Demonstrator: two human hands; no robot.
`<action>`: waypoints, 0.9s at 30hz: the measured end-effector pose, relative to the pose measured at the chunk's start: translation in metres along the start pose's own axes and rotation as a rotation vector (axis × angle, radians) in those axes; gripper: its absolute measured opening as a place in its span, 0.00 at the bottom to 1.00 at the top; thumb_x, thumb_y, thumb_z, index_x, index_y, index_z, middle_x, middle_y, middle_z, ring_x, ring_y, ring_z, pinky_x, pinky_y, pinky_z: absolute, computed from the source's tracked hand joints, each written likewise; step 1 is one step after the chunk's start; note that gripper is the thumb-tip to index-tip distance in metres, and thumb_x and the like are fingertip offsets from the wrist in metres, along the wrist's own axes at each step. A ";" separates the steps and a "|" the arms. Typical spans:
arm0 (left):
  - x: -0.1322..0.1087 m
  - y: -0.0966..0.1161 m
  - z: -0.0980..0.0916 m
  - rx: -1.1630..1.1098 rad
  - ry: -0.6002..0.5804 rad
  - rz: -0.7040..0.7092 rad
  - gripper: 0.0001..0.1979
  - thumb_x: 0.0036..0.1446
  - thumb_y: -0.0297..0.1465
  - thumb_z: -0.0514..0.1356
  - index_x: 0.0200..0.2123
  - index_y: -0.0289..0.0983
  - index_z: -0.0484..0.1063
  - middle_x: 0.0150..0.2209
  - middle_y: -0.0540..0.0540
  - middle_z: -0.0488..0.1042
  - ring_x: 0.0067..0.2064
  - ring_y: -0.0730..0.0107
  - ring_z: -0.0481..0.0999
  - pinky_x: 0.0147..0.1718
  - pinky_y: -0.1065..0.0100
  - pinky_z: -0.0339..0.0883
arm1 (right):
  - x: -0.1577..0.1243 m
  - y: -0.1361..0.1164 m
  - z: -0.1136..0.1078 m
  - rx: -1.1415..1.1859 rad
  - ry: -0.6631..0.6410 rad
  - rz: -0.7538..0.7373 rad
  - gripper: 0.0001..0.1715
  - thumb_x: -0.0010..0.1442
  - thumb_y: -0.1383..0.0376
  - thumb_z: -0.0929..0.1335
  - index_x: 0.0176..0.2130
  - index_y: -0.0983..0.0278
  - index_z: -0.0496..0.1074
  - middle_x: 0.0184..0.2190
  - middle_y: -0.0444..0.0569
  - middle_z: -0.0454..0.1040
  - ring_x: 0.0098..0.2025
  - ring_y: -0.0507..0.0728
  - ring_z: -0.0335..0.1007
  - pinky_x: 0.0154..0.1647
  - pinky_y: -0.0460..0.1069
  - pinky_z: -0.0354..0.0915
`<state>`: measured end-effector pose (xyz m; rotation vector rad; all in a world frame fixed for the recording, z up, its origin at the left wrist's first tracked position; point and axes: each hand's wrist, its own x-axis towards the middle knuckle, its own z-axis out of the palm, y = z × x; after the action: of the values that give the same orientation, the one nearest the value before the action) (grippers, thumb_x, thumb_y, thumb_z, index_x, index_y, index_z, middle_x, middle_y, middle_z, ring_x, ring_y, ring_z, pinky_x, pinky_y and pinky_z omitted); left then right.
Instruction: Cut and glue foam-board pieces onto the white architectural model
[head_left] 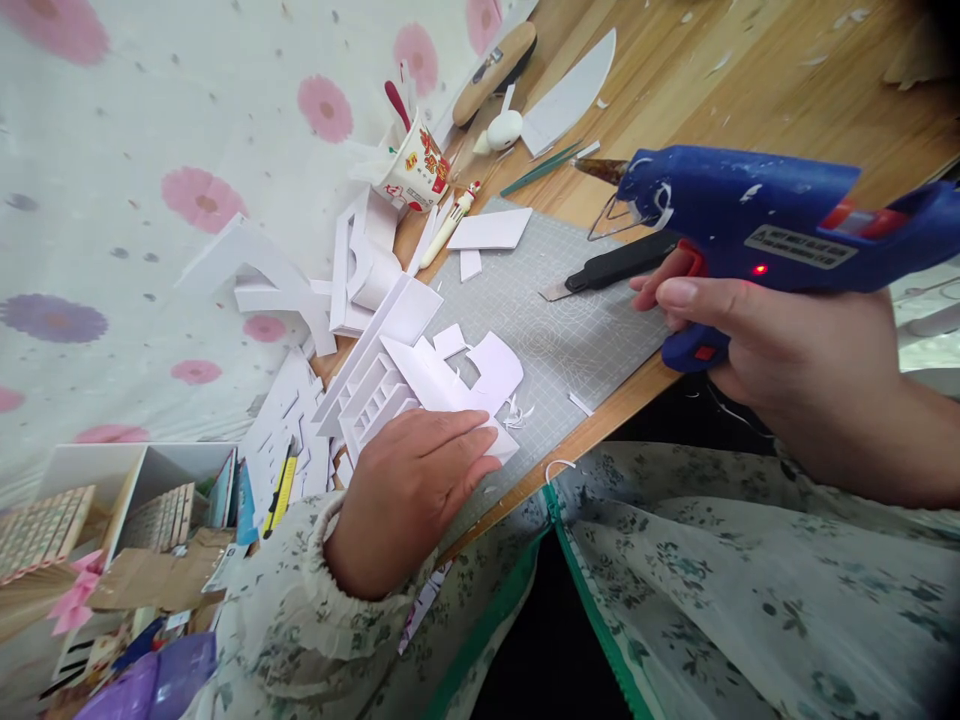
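My right hand (795, 360) is closed round the handle of a blue hot glue gun (739, 215), a finger at its red trigger. A red light glows on the gun's side, and its nozzle points left over the table. My left hand (420, 480) grips a white foam-board piece (504, 440), its fingers together over the near end. Just beyond lie a curved white cut-out (496, 370) and a white model part with small compartments (375, 395). All of this rests on a grey cutting mat (555, 345). Under the glue gun lies a black craft knife (615, 268).
Behind the mat stand a paper cup (416, 170), a multicolour pen (450, 225) and green tweezers (540, 168). More white board pieces (281, 430) are piled at left with a yellow cutter (281, 485). A floral curtain (150, 260) borders the table. White scraps dot the wood.
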<state>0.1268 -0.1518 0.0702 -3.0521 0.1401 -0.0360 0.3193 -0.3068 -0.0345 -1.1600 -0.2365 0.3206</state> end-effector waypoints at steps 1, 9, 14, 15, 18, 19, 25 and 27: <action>0.000 0.002 0.001 -0.012 -0.009 -0.017 0.07 0.61 0.32 0.58 0.40 0.38 0.75 0.42 0.48 0.80 0.42 0.67 0.79 0.44 0.63 0.73 | 0.000 -0.001 0.000 -0.004 0.003 0.007 0.08 0.44 0.65 0.76 0.28 0.61 0.76 0.26 0.43 0.72 0.37 0.59 0.74 0.32 0.52 0.70; 0.004 0.010 -0.001 -0.009 -0.049 -0.084 0.09 0.63 0.31 0.55 0.39 0.38 0.75 0.40 0.50 0.80 0.42 0.68 0.79 0.44 0.65 0.75 | -0.004 -0.007 0.001 -0.054 -0.026 0.032 0.06 0.47 0.65 0.75 0.29 0.62 0.75 0.28 0.44 0.74 0.37 0.59 0.74 0.25 0.48 0.63; 0.006 0.010 -0.002 -0.018 -0.070 -0.074 0.08 0.63 0.30 0.55 0.38 0.38 0.75 0.39 0.49 0.80 0.41 0.68 0.78 0.44 0.65 0.74 | -0.002 -0.007 -0.001 -0.058 -0.048 0.002 0.06 0.48 0.66 0.74 0.28 0.62 0.74 0.29 0.43 0.74 0.37 0.58 0.74 0.26 0.48 0.64; 0.006 0.010 -0.002 -0.020 -0.071 -0.070 0.08 0.63 0.30 0.55 0.38 0.38 0.75 0.39 0.49 0.80 0.41 0.69 0.79 0.44 0.65 0.74 | -0.001 -0.007 -0.001 -0.071 -0.056 0.002 0.06 0.48 0.65 0.74 0.28 0.62 0.74 0.28 0.43 0.74 0.37 0.58 0.74 0.28 0.49 0.65; 0.008 0.010 -0.002 -0.023 -0.071 -0.065 0.09 0.63 0.29 0.55 0.37 0.38 0.75 0.39 0.49 0.81 0.41 0.68 0.79 0.44 0.65 0.74 | -0.002 -0.006 -0.001 -0.065 -0.062 -0.011 0.06 0.48 0.65 0.74 0.28 0.62 0.74 0.28 0.43 0.73 0.38 0.59 0.74 0.33 0.50 0.67; 0.008 0.010 -0.002 -0.022 -0.072 -0.064 0.09 0.63 0.29 0.55 0.37 0.37 0.75 0.39 0.49 0.81 0.41 0.68 0.79 0.44 0.65 0.74 | -0.002 -0.005 -0.001 -0.052 -0.057 -0.014 0.06 0.48 0.65 0.74 0.28 0.62 0.74 0.27 0.42 0.73 0.38 0.58 0.74 0.34 0.51 0.68; 0.009 0.011 -0.003 -0.008 -0.066 -0.040 0.10 0.64 0.29 0.54 0.37 0.36 0.75 0.38 0.48 0.81 0.41 0.69 0.79 0.44 0.64 0.74 | -0.004 -0.005 -0.002 -0.067 -0.055 0.003 0.06 0.49 0.64 0.75 0.29 0.61 0.75 0.29 0.43 0.74 0.40 0.59 0.74 0.33 0.51 0.68; 0.009 0.011 -0.003 -0.006 -0.068 -0.037 0.10 0.64 0.29 0.54 0.37 0.36 0.75 0.38 0.48 0.81 0.41 0.68 0.79 0.43 0.64 0.74 | -0.004 -0.005 -0.002 -0.072 -0.055 0.006 0.07 0.49 0.63 0.75 0.30 0.61 0.75 0.30 0.43 0.74 0.40 0.59 0.74 0.31 0.50 0.68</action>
<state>0.1348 -0.1636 0.0729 -3.0566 0.0798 0.0665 0.3169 -0.3119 -0.0307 -1.2243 -0.2950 0.3524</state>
